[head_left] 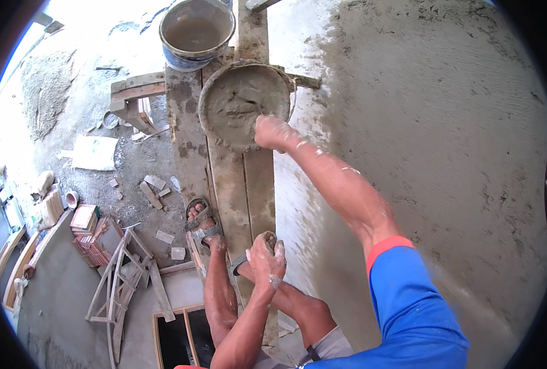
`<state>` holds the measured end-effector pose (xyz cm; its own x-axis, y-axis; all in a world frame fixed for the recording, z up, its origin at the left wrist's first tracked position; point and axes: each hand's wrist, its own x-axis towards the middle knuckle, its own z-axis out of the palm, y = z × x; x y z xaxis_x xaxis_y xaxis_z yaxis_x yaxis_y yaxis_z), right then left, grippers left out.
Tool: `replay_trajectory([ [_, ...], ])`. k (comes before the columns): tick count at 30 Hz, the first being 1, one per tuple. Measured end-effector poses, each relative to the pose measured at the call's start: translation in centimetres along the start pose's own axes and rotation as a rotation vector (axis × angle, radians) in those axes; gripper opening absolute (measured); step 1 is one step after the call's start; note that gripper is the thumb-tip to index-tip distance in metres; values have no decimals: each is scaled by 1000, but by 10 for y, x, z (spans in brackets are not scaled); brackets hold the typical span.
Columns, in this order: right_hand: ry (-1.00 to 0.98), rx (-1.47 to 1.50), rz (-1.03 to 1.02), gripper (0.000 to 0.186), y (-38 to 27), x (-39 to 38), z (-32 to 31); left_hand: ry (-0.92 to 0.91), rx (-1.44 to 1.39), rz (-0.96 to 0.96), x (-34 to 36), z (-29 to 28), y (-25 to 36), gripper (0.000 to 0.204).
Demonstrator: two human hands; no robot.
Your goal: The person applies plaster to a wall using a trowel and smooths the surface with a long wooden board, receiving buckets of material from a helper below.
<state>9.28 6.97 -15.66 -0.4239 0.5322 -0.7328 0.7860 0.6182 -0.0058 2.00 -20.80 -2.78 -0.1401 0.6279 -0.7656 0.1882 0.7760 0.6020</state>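
Note:
A round tub of wet grey mortar stands on the wooden planks. At the tub's near right edge, my right hand is closed round a tool whose dark front end sinks into the mortar; its shape is mostly hidden. Lower down, my left hand is held above the planks near my legs. Its fingers curl round what looks like a small lump of grey mortar. White and grey splashes mark both hands and the right forearm.
Beyond the tub is a bucket of murky water. A freshly plastered grey wall rises along the right. My sandalled foot rests at the planks' left edge. Below left lie stacked tiles, a wooden frame and rubble.

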Motion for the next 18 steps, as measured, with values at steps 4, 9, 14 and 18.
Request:
replay_trajectory([
  [4,-226,1027,288,18,-24,-31,-51,39,-15,-40,1,-7,-16,30],
  [9,333,30,166,39,-43,-95,-26,20,-3,-24,-4,2,-13,31],
  [14,0,304,90,14,-23,-30,-4,-20,76,41,-4,14,-8,33],
  [18,123,534,124,22,-33,-43,-61,2,-83,4,1,10,-26,32],
])
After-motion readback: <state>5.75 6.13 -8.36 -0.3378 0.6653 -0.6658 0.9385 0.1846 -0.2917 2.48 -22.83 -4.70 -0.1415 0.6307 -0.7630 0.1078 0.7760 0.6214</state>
